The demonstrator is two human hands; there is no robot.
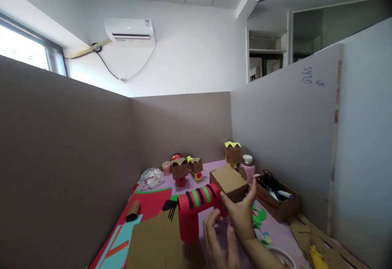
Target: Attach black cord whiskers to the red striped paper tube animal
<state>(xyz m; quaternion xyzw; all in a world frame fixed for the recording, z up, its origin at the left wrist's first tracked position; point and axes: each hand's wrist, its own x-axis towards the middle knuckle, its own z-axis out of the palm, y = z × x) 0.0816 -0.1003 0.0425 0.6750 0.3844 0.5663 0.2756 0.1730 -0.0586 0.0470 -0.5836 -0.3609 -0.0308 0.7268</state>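
A paper animal stands in front of me. Its red tube body (196, 198) carries black and green stripes, a black fringed tail (170, 205) and a thick red leg (189, 228). At the body's right end is a plain brown cardboard box (229, 181). My right hand (243, 216) grips the box's near side, thumb by the red tube and a finger up along the right edge; its other fingers are hidden. Lower down, my left hand (217, 240) is slightly blurred, fingers half bent and apart, just right of the leg. I see nothing held in it.
Brown cardboard (159, 240) lies under the animal, beside red and blue sheets (122, 236). Small cardboard-headed figures (180, 169) and a pink bottle (248, 167) stand behind. A tool box (277, 197), green scraps (259, 216) and a yellow cutter (317, 256) are right. Partitions enclose the table.
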